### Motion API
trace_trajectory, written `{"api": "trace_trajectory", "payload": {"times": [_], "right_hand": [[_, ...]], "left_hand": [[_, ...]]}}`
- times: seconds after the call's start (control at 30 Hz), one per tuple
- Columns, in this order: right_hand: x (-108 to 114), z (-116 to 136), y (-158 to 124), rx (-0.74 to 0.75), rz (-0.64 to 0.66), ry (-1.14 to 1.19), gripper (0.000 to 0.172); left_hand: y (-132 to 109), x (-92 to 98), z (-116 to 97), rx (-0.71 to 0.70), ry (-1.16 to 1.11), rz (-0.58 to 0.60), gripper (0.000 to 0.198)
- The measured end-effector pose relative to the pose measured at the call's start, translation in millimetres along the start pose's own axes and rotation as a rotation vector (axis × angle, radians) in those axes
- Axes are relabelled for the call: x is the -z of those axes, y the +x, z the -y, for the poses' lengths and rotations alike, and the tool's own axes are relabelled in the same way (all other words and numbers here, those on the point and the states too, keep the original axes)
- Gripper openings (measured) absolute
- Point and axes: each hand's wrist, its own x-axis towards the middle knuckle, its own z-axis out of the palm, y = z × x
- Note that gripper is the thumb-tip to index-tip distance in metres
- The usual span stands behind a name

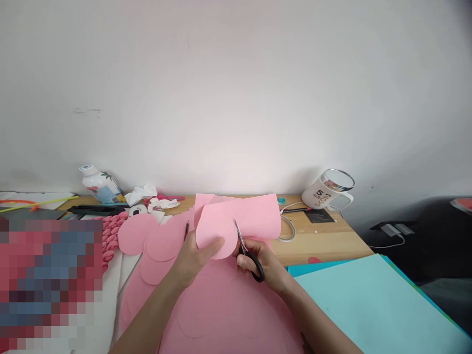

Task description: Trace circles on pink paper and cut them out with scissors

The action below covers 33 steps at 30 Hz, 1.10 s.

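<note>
My left hand (196,258) is closed on a folded pink paper sheet (239,219), thumb on its rounded lower edge, and lifts it above the table. My right hand (263,265) grips black-handled scissors (248,250). Their blades point up into the paper's curved edge. Several cut pink circles (147,241) lie to the left of my left hand. A large pink sheet (228,309) lies flat beneath both forearms.
Light blue paper sheets (368,305) cover the table's right front. A white mug (326,192) leans at the back right by a white cable (289,228). A white bottle (98,184), crumpled tissue (142,194) and pink braided cord (110,236) sit at the left.
</note>
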Motion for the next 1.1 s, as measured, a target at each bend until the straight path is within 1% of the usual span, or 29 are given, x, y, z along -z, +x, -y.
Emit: {"api": "trace_trajectory", "payload": {"times": [0.13, 0.3, 0.5, 0.7, 0.9, 1.1], "right_hand": [[-0.1, -0.3, 0.4, -0.004, -0.008, 0.003, 0.035], [-0.2, -1.3, -0.2, -0.012, -0.006, 0.018, 0.035], [-0.6, -0.9, -0.4, -0.029, -0.024, 0.027, 0.037], [0.0, -0.9, -0.3, -0.037, -0.023, 0.020, 0.034], [-0.7, -1.3, -0.3, -0.031, -0.029, 0.007, 0.034], [-3.0, -1.1, -0.1, -0.032, -0.041, 0.011, 0.034]], "left_hand": [[0.7, 0.3, 1.6, -0.003, -0.019, 0.021, 0.029], [1.5, 0.8, 2.8, -0.008, -0.026, 0.020, 0.030], [0.8, 0.3, 0.2, -0.005, 0.005, -0.030, 0.031], [0.3, 1.0, 2.2, -0.027, -0.037, -0.011, 0.032], [2.5, 0.3, 3.1, -0.034, -0.070, -0.046, 0.039], [3.5, -0.8, 5.5, -0.052, -0.092, -0.050, 0.038]]}}
